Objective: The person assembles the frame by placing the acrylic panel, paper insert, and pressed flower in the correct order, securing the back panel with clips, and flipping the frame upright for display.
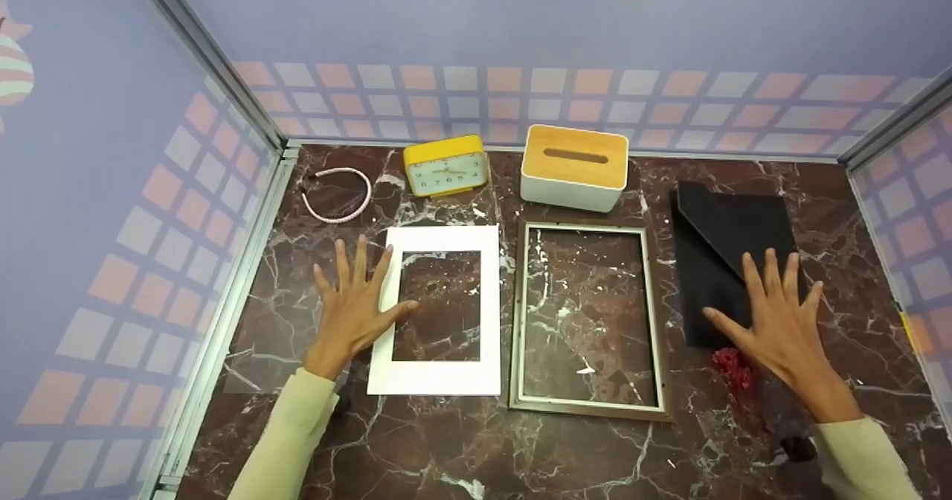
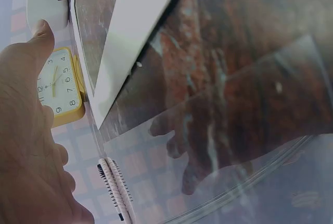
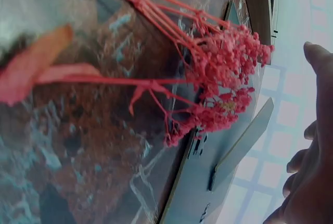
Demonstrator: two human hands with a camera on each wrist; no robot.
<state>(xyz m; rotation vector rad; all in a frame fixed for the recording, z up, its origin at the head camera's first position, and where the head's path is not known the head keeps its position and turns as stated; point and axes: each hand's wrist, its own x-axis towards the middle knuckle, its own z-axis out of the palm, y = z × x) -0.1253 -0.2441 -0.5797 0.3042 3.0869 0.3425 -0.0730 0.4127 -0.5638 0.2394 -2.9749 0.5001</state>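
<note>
Fingers spread, my left hand (image 1: 353,314) hovers over the left side of a white photo mat (image 1: 489,306) with a rectangular window. A see-through sheet (image 1: 260,351) lies under and left of that hand; its edge shows in the left wrist view. My right hand (image 1: 781,321), also spread, is above a black frame backing board (image 1: 706,292) with a slanted stand flap. Below it, partly covered by the hand and wrist, is a red dried flower sprig (image 3: 223,78). Between the hands lies a brown picture frame (image 1: 653,314) with a pale inner edge. Neither hand holds anything.
Along the back stand a yellow alarm clock (image 1: 446,169) and a white tissue box (image 1: 573,172) with a wooden lid. A pale headband (image 1: 368,195) lies at the back left. Patterned panels (image 1: 476,24) enclose the marble-look table (image 1: 416,448) at the back and sides.
</note>
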